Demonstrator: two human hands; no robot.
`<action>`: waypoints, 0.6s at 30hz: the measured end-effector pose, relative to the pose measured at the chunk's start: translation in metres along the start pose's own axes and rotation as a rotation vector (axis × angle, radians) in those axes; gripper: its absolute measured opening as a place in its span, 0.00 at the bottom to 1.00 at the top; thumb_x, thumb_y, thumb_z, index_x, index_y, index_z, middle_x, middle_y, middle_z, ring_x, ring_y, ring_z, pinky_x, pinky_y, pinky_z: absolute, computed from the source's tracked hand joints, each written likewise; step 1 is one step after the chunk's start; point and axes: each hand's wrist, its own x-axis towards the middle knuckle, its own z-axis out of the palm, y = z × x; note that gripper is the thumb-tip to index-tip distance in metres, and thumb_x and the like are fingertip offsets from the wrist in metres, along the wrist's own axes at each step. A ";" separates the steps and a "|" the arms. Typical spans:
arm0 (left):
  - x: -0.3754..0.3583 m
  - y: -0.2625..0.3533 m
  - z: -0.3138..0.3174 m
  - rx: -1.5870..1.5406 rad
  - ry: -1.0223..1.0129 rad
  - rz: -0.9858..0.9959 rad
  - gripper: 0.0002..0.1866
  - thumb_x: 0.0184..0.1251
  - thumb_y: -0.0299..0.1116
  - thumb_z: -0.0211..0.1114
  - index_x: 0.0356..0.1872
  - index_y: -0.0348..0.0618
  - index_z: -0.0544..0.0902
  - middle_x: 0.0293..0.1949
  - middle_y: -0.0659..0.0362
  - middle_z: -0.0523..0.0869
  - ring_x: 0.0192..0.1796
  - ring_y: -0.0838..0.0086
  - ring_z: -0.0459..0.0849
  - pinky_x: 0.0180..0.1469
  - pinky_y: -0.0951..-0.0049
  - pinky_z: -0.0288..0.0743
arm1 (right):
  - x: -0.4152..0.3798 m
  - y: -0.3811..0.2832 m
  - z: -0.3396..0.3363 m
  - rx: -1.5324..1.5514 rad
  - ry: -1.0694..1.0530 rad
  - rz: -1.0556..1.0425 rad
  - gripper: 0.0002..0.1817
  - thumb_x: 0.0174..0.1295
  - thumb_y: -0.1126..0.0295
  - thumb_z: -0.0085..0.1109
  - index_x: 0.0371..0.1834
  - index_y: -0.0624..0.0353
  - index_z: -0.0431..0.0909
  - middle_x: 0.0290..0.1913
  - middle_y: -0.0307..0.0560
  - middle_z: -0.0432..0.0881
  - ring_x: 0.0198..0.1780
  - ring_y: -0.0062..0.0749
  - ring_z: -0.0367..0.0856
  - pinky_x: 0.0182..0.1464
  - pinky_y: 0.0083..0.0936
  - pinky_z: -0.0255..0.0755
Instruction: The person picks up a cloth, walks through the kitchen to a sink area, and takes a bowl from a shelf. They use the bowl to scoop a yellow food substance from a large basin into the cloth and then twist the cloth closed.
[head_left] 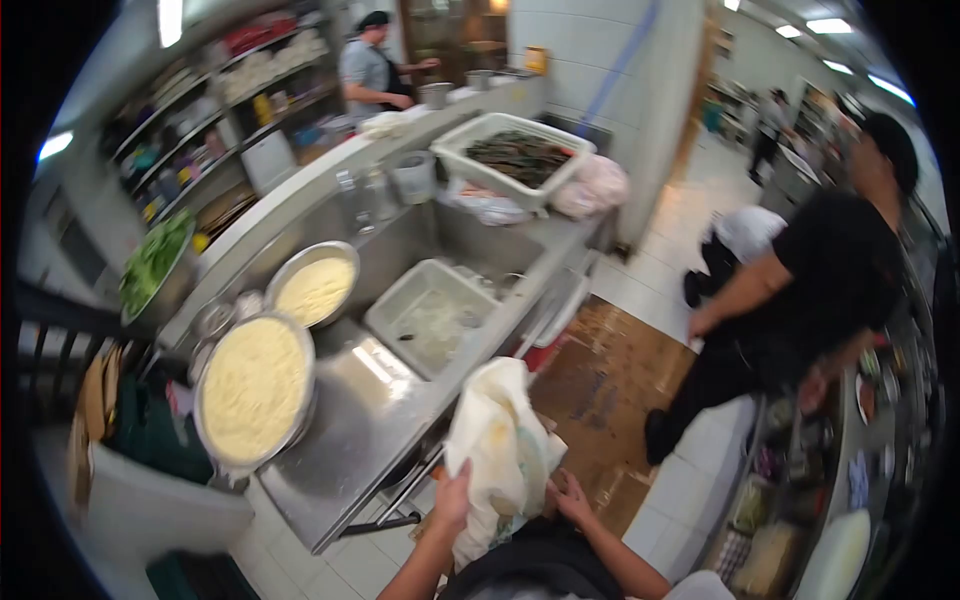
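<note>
Both hands are at a stained off-white cloth (500,425) that hangs in front of my body, beside the steel sink counter. My left hand (455,497) is closed on its left edge. My right hand (572,498) grips the lower right edge with its fingertips. On the counter to the left stand a large metal bowl (308,420) full of a pale yellow, crumbly mass and a smaller metal bowl (345,258) with the same kind of content. In the sink basin sits a pale plastic tub (385,322) with cloudy liquid in it.
A white crate (450,152) of dark long pieces stands behind the sink, near a pinkish plastic bag (597,187). Leafy greens (155,265) lie at far left. A person in black (810,260) stands close on the right, on brown cardboard (600,390). Other people work farther back.
</note>
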 end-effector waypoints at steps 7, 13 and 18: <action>-0.011 0.026 0.046 -0.157 -0.131 0.122 0.28 0.67 0.49 0.44 0.53 0.30 0.68 0.49 0.51 0.76 0.49 0.66 0.76 0.52 0.69 0.70 | -0.018 0.031 -0.088 -0.045 0.263 0.176 0.40 0.53 0.40 0.51 0.59 0.63 0.61 0.57 0.60 0.65 0.56 0.43 0.69 0.57 0.33 0.62; -0.008 0.024 0.054 -0.227 -0.129 0.122 0.30 0.68 0.50 0.41 0.58 0.31 0.63 0.55 0.50 0.70 0.54 0.63 0.72 0.56 0.68 0.66 | -0.025 0.076 -0.166 0.223 0.321 0.330 0.34 0.51 0.47 0.58 0.51 0.67 0.69 0.46 0.56 0.76 0.51 0.38 0.74 0.53 0.28 0.66; -0.008 0.015 0.074 -0.276 -0.285 0.050 0.33 0.67 0.54 0.38 0.59 0.33 0.60 0.57 0.49 0.68 0.55 0.58 0.70 0.57 0.62 0.65 | -0.031 0.075 -0.153 0.315 0.185 0.300 0.33 0.50 0.46 0.58 0.49 0.65 0.71 0.45 0.54 0.77 0.49 0.38 0.75 0.51 0.27 0.67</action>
